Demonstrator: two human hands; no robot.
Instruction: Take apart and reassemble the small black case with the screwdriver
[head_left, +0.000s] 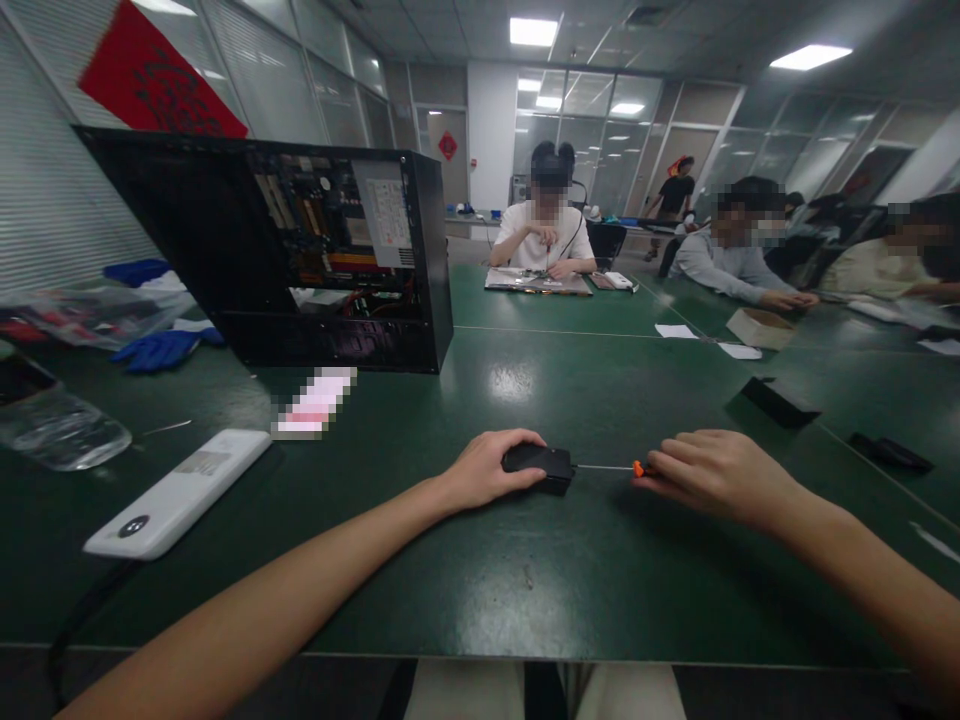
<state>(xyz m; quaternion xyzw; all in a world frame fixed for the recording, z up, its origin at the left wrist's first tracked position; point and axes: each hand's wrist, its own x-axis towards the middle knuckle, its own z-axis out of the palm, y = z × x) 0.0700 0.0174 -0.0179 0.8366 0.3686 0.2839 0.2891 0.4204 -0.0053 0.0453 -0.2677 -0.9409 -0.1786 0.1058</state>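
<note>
On the green table, my left hand (495,468) is closed around a small black box-shaped part (553,466), thumb on the near side and fingers on the far side. My right hand (716,472) grips the handle of a screwdriver (606,467); only a bit of orange shows past the fingers. The thin metal shaft lies level and points left, its tip meeting the right end of the black part. Whether the tip sits in a screw is too small to tell.
An open black computer case (337,250) stands at the back left. Nearby lie a white power bank-like device (180,490), a water bottle (60,420) and blue gloves (165,350). A black piece (780,400) rests at the right. Across the table a person (547,230) works on a flat panel.
</note>
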